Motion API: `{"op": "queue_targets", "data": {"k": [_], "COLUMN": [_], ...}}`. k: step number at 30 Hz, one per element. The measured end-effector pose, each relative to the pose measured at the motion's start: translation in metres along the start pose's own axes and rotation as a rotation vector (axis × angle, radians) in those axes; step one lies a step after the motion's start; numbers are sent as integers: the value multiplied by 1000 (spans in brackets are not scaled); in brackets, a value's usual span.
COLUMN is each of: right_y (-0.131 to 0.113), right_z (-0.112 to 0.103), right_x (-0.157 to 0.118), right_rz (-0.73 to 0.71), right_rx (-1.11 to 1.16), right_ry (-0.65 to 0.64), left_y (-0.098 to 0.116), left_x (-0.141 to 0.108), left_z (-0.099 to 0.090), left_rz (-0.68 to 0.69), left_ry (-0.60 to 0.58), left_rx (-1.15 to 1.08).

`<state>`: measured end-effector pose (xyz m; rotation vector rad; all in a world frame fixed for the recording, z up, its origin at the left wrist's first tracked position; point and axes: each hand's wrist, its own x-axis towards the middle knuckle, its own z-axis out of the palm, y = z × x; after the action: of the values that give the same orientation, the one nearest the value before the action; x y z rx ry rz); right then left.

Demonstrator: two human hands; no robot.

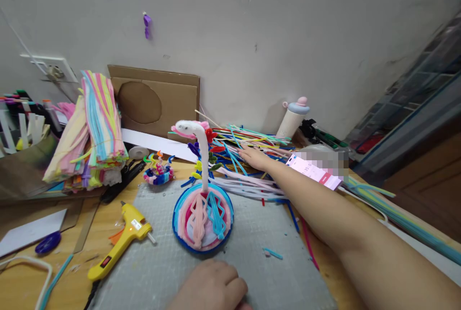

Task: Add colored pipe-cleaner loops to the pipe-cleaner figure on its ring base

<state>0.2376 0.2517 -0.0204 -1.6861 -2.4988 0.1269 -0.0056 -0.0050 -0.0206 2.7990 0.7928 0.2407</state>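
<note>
My right hand [254, 157] reaches far out over a heap of loose pipe cleaners [248, 183], its fingers stretched out flat on or just above them. Close to me, my left hand [214, 285] rests over the mat with its fingers curled in; whatever they may hold is hidden. Just beyond it stands a round pipe-cleaner piece [176, 221] in blue and pink, with zigzag pink and blue shapes on its front. A white bird-like neck and head [203, 156] rises from it, with small coloured petals or leaves beside the neck.
A yellow glue gun [131, 233] lies left on the grey cutting mat [266, 228]. Bundled pipe cleaners [103, 123], cardboard [176, 99] and a small coloured ring ornament [158, 175] stand behind. A phone [313, 172] lies under my right forearm's far side; a bottle [292, 120] leans near the wall.
</note>
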Motion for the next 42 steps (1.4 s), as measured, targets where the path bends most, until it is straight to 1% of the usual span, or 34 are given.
{"op": "queue_targets", "data": {"k": [4, 8, 12, 15, 19, 22, 24, 26, 28, 31, 34, 36, 39, 42], "right_y": [7, 15, 20, 28, 47, 66, 75, 81, 82, 79, 73, 65, 48, 31], "right_z": [-20, -30, -31, -28, -26, -25, -23, -19, -14, -8, -6, -4, 5, 14], "right_x": [-9, -15, -19, -21, -20, -12, -3, 8, 19, 33, 41, 40, 33, 23], "right_rz": [27, 102, 178, 271, 417, 450, 421, 382, 361, 380, 410, 394, 299, 228], "right_rx": [-13, -35, -69, -97, -108, -97, -86, -74, -63, -50, -42, -41, -46, -60], "right_ry": [133, 253, 293, 316, 397, 442, 431, 386, 331, 269, 228, 204, 170, 182], "left_y": [0, 0, -1, -1, -1, -2, -3, -4, -4, -5, -6, -7, -6, -6], "left_x": [0, -1, -2, -2, -1, -2, -1, -1, -1, -1, -1, -1, -2, -3], "left_z": [1, 0, 3, 5, 6, 6, 7, 7, 8, 9, 9, 8, 6, 5], "left_rz": [5, 10, 44, 43, 32, 33, 34, 27, 21, 36, 33, 17, 9, -3], "left_ry": [21, 39, 64, 86, 104, 109, 109, 106, 99, 98, 100, 93, 79, 65], "left_rx": [23, 31, 51, 44, 27, 27, 28, 28, 29, 34, 44, 48, 47, 54]}}
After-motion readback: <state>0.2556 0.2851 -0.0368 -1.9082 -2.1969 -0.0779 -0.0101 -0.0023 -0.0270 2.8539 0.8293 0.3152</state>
